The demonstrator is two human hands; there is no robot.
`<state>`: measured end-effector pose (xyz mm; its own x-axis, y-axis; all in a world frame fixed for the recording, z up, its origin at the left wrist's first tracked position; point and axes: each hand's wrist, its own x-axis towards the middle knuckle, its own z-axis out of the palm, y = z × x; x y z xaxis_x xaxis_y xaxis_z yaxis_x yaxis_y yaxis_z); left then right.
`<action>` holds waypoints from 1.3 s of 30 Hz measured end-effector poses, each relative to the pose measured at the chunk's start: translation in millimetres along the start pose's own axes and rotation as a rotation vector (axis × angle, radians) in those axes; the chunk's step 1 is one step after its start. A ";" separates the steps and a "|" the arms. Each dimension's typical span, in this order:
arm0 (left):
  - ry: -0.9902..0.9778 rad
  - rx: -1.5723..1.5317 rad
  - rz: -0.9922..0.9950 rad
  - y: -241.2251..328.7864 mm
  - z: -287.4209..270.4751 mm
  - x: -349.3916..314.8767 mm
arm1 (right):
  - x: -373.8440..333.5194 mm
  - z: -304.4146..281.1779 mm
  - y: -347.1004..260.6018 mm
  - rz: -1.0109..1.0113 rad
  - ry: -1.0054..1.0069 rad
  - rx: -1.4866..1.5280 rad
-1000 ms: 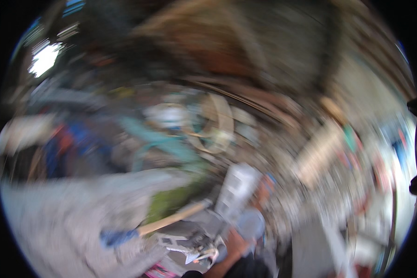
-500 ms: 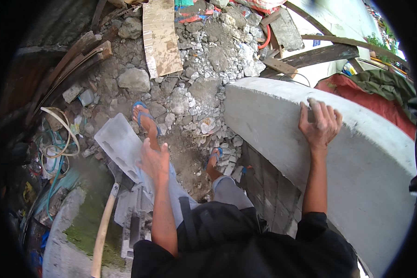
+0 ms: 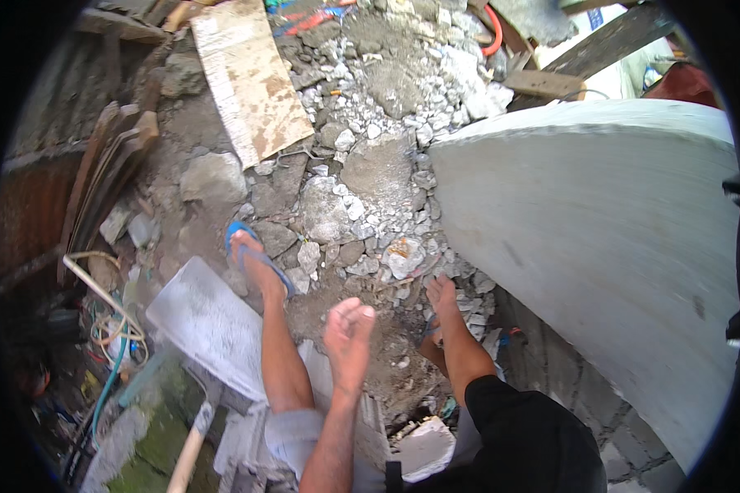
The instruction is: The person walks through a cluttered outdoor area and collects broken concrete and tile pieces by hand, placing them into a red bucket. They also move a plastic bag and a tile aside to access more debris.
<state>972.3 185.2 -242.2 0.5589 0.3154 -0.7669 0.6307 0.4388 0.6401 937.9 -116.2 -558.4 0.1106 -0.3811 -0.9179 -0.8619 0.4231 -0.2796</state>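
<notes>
My left hand [image 3: 349, 343] hangs in the air over the dirt between my legs. Its fingers curl in loosely, and nothing shows in them. Low over the rubble, close to my right foot, my right hand [image 3: 441, 293] points away from me with its fingers stretched out and holding nothing I can see. A pale stone with a brown stain [image 3: 404, 257] lies just beyond that hand. On my left, next to my sandalled foot [image 3: 255, 259], rests a grey concrete block [image 3: 210, 324]. Below it lies a tool with a wooden handle [image 3: 192, 448]; its head is partly hidden.
A curved, smooth concrete wall [image 3: 584, 214] fills the right side. Ahead lie broken stones [image 3: 378, 168] and a stained flat board [image 3: 251, 82]. Wooden planks [image 3: 107, 177] lean at the left, above a tangled hose [image 3: 119, 324]. A dark beam [image 3: 608, 45] crosses the far right.
My right hand has left the top of the wall and come down over the rubble. My left hand has moved right, away from the concrete block, and its fingers have curled. The view has shifted.
</notes>
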 end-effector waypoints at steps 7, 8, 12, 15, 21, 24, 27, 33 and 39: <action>-0.144 -0.123 -0.360 37.4 15.3 -1.5 | 76.6 49.6 24.9 0.044 0.186 0.041; -0.191 -0.133 -0.370 40.9 17.1 -4.2 | 83.0 49.1 29.2 0.019 0.200 0.044; -0.234 -0.283 -0.481 38.9 3.5 3.9 | 107.2 51.0 57.9 -0.244 -0.024 0.441; -0.198 -0.243 -0.437 30.1 -9.4 12.9 | 115.8 48.6 59.0 -0.114 -0.266 0.501; -0.206 -0.305 -0.529 48.5 -38.5 30.5 | 102.6 54.7 36.8 0.084 -0.339 0.493; -0.238 -0.330 -0.544 64.1 -57.0 36.3 | 94.1 60.6 35.7 -0.017 -0.300 0.440; -0.244 -0.339 -0.563 78.7 -78.8 44.8 | 82.9 62.2 38.6 -0.292 -0.467 0.221; -0.138 -0.353 -0.676 104.1 -91.8 30.9 | 76.3 77.7 34.3 -0.127 -0.084 0.355; -0.072 -0.395 -0.609 99.7 -75.5 27.6 | 79.9 73.2 25.3 -0.228 -0.160 0.303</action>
<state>1010.0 301.2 -203.1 0.2133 -0.1318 -0.9681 0.6074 0.7940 0.0258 961.2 -75.8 -659.4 0.3777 -0.3705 -0.8486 -0.6247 0.5745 -0.5289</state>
